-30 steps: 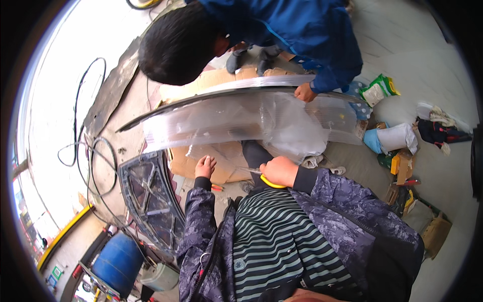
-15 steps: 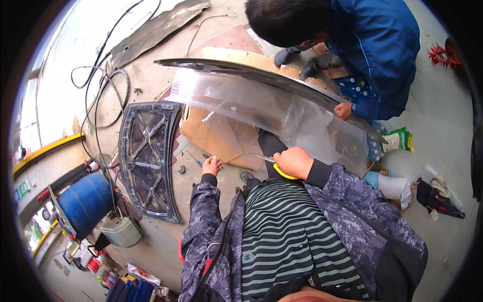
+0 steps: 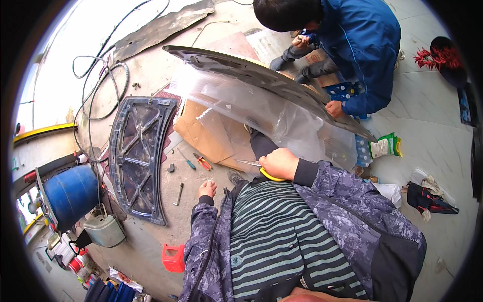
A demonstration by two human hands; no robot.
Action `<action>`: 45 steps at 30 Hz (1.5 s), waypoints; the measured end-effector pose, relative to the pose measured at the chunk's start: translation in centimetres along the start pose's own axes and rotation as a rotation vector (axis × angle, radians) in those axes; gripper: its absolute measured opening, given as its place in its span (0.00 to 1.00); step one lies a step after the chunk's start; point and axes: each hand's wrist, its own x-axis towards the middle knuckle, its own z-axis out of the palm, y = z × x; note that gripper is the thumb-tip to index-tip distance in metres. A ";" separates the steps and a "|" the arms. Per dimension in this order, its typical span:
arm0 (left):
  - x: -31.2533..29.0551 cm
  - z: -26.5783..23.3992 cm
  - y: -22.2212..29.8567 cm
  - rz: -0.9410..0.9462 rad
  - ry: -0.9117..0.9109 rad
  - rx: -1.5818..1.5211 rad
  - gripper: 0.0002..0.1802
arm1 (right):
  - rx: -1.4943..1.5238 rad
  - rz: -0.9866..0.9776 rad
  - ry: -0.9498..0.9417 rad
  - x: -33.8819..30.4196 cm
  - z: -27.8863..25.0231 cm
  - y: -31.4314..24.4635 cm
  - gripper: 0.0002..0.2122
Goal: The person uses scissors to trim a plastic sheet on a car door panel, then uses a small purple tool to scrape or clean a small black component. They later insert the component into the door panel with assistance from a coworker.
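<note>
We cannot tell whether the grip of our curled left hand (image 3: 208, 189) holds anything. The yellow-handled scissors (image 3: 249, 163) point left, clasped in our right hand (image 3: 280, 163), near the clear plastic sheet (image 3: 302, 126); we'd best aim their tips away from our left fingers.

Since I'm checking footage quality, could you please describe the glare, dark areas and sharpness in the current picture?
In the head view, the upper left is washed out to white; glare hides detail near the left end of the plastic sheeting; the corners fall to black; the right hand and its yellow-handled tool look fairly sharp.
</note>
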 end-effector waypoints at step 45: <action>-14.0 44.5 39.4 1.060 -0.543 0.292 0.27 | 0.243 0.355 0.088 -8.0 4.1 6.5 0.12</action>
